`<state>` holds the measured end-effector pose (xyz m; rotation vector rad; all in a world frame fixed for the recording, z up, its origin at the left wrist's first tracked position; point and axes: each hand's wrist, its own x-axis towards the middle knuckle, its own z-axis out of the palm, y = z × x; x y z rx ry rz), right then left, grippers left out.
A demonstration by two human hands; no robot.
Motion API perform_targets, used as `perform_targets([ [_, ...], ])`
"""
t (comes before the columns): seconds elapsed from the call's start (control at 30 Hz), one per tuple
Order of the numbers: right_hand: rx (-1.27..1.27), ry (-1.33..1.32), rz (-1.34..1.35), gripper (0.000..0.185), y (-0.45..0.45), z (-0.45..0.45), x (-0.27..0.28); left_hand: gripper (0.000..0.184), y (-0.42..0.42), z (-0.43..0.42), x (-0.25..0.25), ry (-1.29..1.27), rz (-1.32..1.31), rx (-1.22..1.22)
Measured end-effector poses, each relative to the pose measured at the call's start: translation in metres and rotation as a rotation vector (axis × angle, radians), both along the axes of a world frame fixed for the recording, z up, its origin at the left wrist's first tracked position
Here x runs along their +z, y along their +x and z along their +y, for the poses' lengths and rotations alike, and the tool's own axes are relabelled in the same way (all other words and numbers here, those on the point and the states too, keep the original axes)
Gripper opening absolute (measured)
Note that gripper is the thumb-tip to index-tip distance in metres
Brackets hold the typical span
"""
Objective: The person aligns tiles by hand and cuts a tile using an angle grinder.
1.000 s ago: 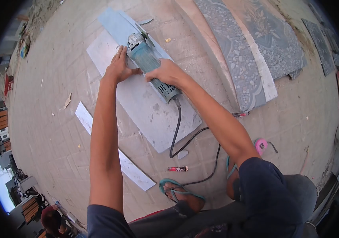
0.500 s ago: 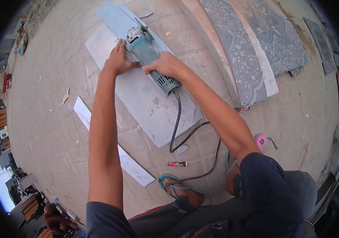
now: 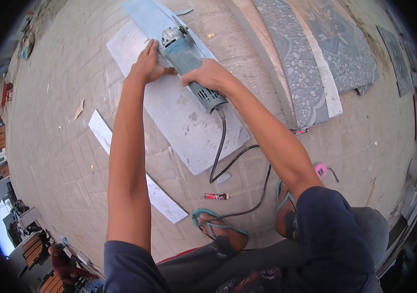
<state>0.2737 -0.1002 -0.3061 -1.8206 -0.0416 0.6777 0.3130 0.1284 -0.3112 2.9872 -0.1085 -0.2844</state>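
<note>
My right hand point(image 3: 209, 77) is wrapped round the body of a green angle grinder point(image 3: 183, 56), whose metal head and disc point toward the top. My left hand point(image 3: 149, 65) lies with fingers apart on a pale grey slab point(image 3: 189, 132), just left of the grinder, its fingertips near the tool's head. Under the grinder's head runs a bluish tile piece point(image 3: 145, 17), resting on the slab. A black cord point(image 3: 222, 141) leaves the grinder's rear and loops down to my feet. The grinder hides part of the tile.
Patterned stone-look tiles point(image 3: 298, 68) lie at upper right. A white strip point(image 3: 164, 200) lies below my left forearm. Near my sandalled feet are a red tube point(image 3: 216, 196), a small grey shard point(image 3: 223, 178) and a pink tape measure point(image 3: 320, 169). Another person point(image 3: 64, 263) is at lower left.
The grinder and both my hands have shifted slightly upward in view, with the grip unchanged. The view itself has moved a little. The person at lower left has changed posture.
</note>
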Motion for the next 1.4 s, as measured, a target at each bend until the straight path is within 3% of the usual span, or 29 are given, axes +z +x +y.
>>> perform_targets([
  [0.43,0.039,0.026,0.067,0.046,0.01,0.003,0.018,0.128,-0.004,-0.004,0.006,-0.015,0.026,0.035],
  [0.5,0.047,-0.025,0.064,0.046,0.009,0.002,0.025,0.115,-0.006,-0.007,0.009,0.004,0.033,0.045],
  [0.63,0.026,0.014,0.058,0.047,0.006,0.001,0.019,0.115,-0.007,-0.009,0.013,0.011,0.039,0.045],
  [0.93,0.018,0.008,0.046,0.042,-0.007,-0.006,0.015,0.117,-0.004,-0.005,0.006,0.007,0.008,0.01],
  [1.03,0.017,0.023,0.024,0.042,-0.012,-0.009,0.016,0.127,0.0,-0.002,0.001,0.032,0.024,0.027],
  [1.4,0.035,0.001,0.101,0.048,-0.008,-0.009,0.025,0.117,0.001,-0.001,0.001,0.019,0.012,0.021],
])
